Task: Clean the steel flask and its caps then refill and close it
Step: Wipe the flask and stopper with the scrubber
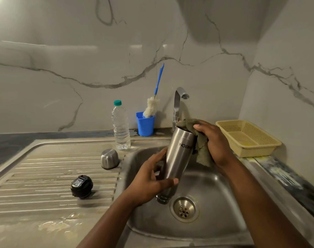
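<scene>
left hand (153, 178) grips inverted flask (177, 158), right hand (212, 142) clutches cloth (202, 151); wet steel may slip into sink (215, 221).

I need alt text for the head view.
The left hand grips a steel flask, mouth down, over the sink while the right hand holds a green cloth against its upper end. A steel cap and a black cap sit on the drainboard.

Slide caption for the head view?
Left hand holds the inverted steel flask over the sink; right hand grips a cloth against its base.
</scene>
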The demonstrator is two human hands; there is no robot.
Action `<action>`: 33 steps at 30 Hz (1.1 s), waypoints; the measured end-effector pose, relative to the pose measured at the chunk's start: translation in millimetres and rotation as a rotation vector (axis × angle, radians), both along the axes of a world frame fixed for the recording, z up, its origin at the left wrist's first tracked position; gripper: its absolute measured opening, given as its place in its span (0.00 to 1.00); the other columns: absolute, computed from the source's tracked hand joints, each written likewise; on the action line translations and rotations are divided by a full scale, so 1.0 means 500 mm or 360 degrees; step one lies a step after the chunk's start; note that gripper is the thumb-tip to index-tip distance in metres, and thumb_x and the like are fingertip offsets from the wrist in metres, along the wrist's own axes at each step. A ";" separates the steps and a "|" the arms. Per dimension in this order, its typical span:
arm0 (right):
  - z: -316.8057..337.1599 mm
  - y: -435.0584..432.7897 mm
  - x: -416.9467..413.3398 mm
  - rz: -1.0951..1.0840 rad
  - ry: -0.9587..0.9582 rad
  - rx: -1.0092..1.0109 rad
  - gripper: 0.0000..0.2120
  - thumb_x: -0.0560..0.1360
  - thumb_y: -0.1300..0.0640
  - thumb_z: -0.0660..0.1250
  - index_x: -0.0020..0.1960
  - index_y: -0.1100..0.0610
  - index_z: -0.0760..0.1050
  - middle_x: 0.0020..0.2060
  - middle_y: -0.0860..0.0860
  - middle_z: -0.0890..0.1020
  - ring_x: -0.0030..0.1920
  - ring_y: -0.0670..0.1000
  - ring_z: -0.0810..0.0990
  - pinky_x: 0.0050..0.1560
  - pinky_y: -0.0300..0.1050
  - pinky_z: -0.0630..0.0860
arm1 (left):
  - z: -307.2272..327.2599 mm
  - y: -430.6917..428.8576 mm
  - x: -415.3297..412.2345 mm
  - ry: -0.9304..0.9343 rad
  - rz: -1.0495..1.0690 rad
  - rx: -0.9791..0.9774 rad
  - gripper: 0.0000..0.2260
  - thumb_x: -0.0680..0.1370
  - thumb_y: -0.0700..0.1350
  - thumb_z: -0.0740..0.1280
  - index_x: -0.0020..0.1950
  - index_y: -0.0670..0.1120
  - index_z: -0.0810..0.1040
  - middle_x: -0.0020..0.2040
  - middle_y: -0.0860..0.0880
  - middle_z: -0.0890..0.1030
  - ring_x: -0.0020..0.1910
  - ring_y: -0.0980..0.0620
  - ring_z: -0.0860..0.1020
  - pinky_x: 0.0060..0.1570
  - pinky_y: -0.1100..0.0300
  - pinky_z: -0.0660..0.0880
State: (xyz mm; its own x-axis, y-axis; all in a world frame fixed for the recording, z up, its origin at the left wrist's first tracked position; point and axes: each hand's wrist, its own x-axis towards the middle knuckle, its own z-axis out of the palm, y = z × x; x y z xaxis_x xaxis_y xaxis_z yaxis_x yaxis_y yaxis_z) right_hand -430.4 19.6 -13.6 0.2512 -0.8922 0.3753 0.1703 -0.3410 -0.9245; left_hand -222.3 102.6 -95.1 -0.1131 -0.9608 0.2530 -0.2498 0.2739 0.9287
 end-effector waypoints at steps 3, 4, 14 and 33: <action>-0.024 -0.005 0.017 0.0146 -0.0225 0.0231 0.21 0.84 0.46 0.60 0.69 0.57 0.79 0.63 0.61 0.83 0.63 0.60 0.81 0.62 0.60 0.78 | 0.007 0.003 -0.004 0.0150 -0.0052 0.0029 0.41 0.73 0.45 0.81 0.79 0.65 0.66 0.70 0.59 0.77 0.68 0.52 0.79 0.61 0.49 0.83; -0.029 -0.003 0.025 0.0180 -0.0271 0.0272 0.22 0.85 0.45 0.59 0.70 0.57 0.77 0.64 0.61 0.82 0.64 0.61 0.81 0.64 0.62 0.78 | 0.011 0.004 -0.004 0.0216 -0.0056 0.0041 0.40 0.72 0.45 0.82 0.79 0.65 0.67 0.68 0.59 0.78 0.67 0.51 0.79 0.60 0.49 0.83; -0.069 0.028 0.069 0.0228 0.0229 0.0121 0.16 0.84 0.45 0.63 0.70 0.45 0.77 0.60 0.51 0.86 0.61 0.53 0.85 0.65 0.63 0.79 | 0.031 0.000 0.009 0.0971 0.0043 0.0065 0.32 0.74 0.34 0.76 0.76 0.46 0.70 0.66 0.40 0.82 0.65 0.39 0.82 0.61 0.35 0.81; -0.083 0.052 0.072 0.0231 0.0663 -0.0249 0.15 0.83 0.52 0.69 0.70 0.47 0.79 0.60 0.43 0.85 0.63 0.44 0.82 0.67 0.52 0.78 | 0.034 -0.009 0.014 0.1214 0.0359 0.0141 0.24 0.74 0.39 0.76 0.70 0.45 0.78 0.62 0.41 0.85 0.59 0.41 0.85 0.50 0.46 0.85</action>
